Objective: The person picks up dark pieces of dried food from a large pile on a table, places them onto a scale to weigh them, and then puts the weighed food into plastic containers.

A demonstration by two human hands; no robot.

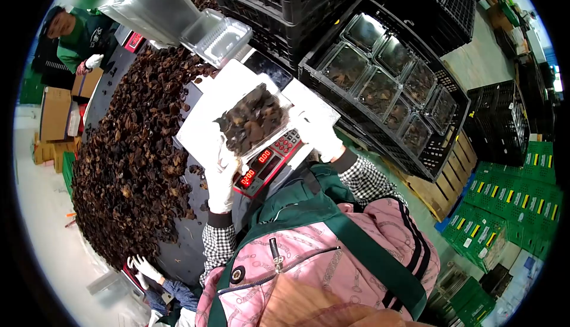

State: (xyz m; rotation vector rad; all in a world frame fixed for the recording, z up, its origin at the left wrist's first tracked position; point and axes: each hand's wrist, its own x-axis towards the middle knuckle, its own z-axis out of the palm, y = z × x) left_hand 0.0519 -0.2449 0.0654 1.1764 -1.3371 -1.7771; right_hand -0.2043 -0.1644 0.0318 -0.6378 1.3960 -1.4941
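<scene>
Both my hands wear white gloves. My left hand [220,170] is closed on the near left edge of a clear plastic box [252,119] filled with dark dried pieces. On the box's other side, my right hand [316,135] is at its right edge, blurred by motion, so its grip is hard to make out. The box is above the white plate of a red scale [259,174] with lit red digits. A big heap of dark dried pieces [136,149] lies on the grey table to the left.
Stacked clear boxes [151,6] and an open lid [219,37] stand beyond the scale. A black crate [309,73] with filled boxes is at the right. Co-workers are at the upper left [74,33] and lower left, where gloved hands [144,267] reach toward the heap.
</scene>
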